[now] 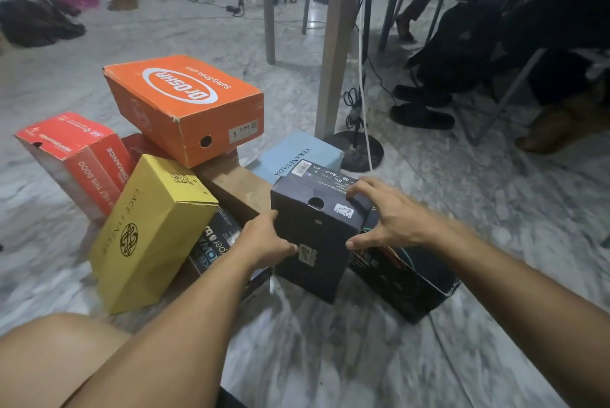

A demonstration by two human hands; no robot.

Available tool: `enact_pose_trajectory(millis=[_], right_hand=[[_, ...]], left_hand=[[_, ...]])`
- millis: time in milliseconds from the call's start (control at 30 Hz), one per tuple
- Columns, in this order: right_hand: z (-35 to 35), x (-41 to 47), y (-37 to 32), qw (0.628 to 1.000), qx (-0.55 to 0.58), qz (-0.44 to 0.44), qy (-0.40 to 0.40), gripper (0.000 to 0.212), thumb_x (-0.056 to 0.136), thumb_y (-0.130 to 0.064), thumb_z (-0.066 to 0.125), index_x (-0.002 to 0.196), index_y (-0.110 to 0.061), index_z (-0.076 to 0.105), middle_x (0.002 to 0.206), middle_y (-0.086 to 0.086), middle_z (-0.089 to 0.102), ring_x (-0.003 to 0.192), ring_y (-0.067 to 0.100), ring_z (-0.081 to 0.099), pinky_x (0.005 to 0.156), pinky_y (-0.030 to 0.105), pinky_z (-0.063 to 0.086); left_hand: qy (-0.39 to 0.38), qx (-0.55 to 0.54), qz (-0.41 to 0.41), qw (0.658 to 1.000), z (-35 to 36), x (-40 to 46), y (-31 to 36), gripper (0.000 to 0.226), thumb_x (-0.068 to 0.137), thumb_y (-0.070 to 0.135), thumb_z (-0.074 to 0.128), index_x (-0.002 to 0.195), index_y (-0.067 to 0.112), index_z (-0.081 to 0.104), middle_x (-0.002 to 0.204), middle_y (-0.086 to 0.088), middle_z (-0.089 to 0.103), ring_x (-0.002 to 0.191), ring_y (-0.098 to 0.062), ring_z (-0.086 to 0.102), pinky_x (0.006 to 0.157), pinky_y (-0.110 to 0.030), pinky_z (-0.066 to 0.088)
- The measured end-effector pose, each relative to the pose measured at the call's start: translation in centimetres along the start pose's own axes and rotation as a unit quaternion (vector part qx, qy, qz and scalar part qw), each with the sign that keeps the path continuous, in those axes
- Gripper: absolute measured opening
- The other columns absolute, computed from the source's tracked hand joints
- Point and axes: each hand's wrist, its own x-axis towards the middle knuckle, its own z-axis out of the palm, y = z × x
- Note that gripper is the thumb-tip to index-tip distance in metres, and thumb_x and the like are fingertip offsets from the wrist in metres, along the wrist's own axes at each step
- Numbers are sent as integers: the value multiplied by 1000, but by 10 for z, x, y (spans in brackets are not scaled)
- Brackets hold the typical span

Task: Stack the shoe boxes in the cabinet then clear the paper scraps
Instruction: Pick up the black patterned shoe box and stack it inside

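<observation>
Two bare hands grip a dark navy shoe box (313, 229), tilted on end at the front of a jumble of boxes on a marble floor (330, 358). The left hand (267, 242) presses its side; the right hand (392, 219) curls over the top corner, seemingly touching. Open floor lies nearer.

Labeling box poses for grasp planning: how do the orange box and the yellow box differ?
The orange box lies flat, perched on top of other boxes; the yellow box is tilted, its low end on the floor, leaning against the pile. The orange box has a white oval logo on its lid; the yellow box has a black round emblem and a QR code. Both are closed cardboard shoe boxes that neither hand touches.
</observation>
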Motion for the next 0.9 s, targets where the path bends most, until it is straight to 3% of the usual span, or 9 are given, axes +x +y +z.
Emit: enact_pose_trajectory(millis=[100, 200, 267, 333, 400, 500, 700, 833, 900], right_hand=[[-4, -4, 5, 999, 49, 10, -6, 87, 59, -52, 88, 131, -33, 43, 137, -19, 30, 127, 2, 32, 104, 22, 29], [-8, -7, 26, 987, 133, 86, 0, 102, 58, -40, 92, 141, -29, 35, 138, -13, 37, 123, 5, 40, 96, 19, 33], [1, -11, 50, 982, 98, 160, -19, 103, 58, -40, 92, 142, -21, 35, 137, -2, 45, 114, 10, 44, 90, 22, 37], [18, -17, 73, 973, 25, 225, -51, 109, 53, -48, 92, 142, -18, 36, 143, 5, 45, 121, 20, 48, 98, 32, 42], [35, -25, 89, 955, -38, 280, -92, 122, 46, -58, 89, 146, -23, 29, 147, 6, 35, 132, 28, 39, 105, 47, 41], [57, -38, 104, 938, -63, 325, -102, 122, 43, -55, 90, 141, -37, 21, 145, 3, 26, 134, 33, 28, 97, 61, 42], [68, -66, 120, 942, -45, 328, -62, 118, 50, -39, 92, 142, -46, 19, 141, 8, 31, 129, 36, 35, 99, 51, 45], [59, -90, 134, 936, -19, 342, -81, 119, 48, -37, 92, 143, -44, 21, 141, 9, 36, 124, 34, 43, 96, 44, 48], [52, -105, 144, 934, 9, 343, -99, 117, 48, -34, 93, 143, -40, 24, 137, 10, 40, 119, 32, 48, 92, 38, 47]], left_hand=[[-2, 11, 3, 1000, 0, 0, -4, 89, 78, 23, 78, 151, 11, 28, 150, -9, 43, 131, -27, 48, 101, -33, 44], [-10, 68, 11, 998, 2, -1, -3, 74, 75, 32, 78, 139, 11, 48, 134, -8, 57, 116, -25, 59, 91, -31, 49], [-51, 118, 27, 991, 8, -5, 4, 56, 74, 38, 78, 121, 13, 61, 119, -8, 65, 102, -22, 63, 83, -29, 52], [-91, 150, 52, 983, 19, -11, 14, 49, 73, 40, 78, 113, 13, 66, 112, -5, 67, 98, -20, 63, 83, -29, 53], [-120, 145, 72, 979, 34, -13, 22, 60, 72, 41, 79, 123, 15, 62, 119, -2, 65, 105, -17, 62, 91, -29, 51], [-154, 125, 91, 976, 48, -15, 36, 80, 71, 41, 80, 139, 14, 49, 133, -2, 59, 117, -16, 59, 101, -31, 47], [-214, 157, 107, 958, 64, -24, 56, 84, 68, 48, 78, 140, 19, 49, 135, 0, 58, 116, -17, 59, 94, -28, 49], [-221, 170, 116, 953, 78, -27, 67, 32, 73, 40, 76, 96, 21, 66, 93, 3, 66, 80, -13, 64, 60, -21, 47], [-218, 167, 119, 954, 83, -28, 73, 25, 74, 41, 76, 88, 26, 62, 91, 6, 65, 76, -10, 60, 62, -19, 44]])
